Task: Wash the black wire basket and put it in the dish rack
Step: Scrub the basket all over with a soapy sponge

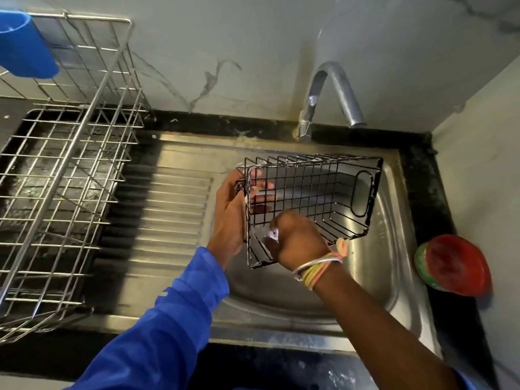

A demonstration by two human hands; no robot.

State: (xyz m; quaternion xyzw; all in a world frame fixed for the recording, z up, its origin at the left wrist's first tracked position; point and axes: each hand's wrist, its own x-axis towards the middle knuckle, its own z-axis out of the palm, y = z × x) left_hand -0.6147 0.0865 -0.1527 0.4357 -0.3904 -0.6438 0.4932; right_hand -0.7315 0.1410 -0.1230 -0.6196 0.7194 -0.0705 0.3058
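Head view looks down on a steel sink [389, 250], and the black wire basket [309, 192] is held in the air above its basin, a little toward 1 o'clock from the middle of the picture. The basket lies tilted on its side with its open face toward the camera. The left hand [229, 218] grips the basket's end at 9 o'clock; its fingers curl round the rim and show through the mesh. The right hand [295, 240] reaches into the basket from 5 o'clock, with its fingers closed tight on a small pale object [274, 235] that is too blurred to name. Bangles [318, 267] sit on the right wrist. The tap [332, 88] stands at 12 o'clock of the basin. The dish rack [62, 175] stands at 9 o'clock, well apart from the basket, with a blue cup [25, 49] at its 11 o'clock corner. A red and green thing [453, 264] lies on the counter at 3 o'clock.
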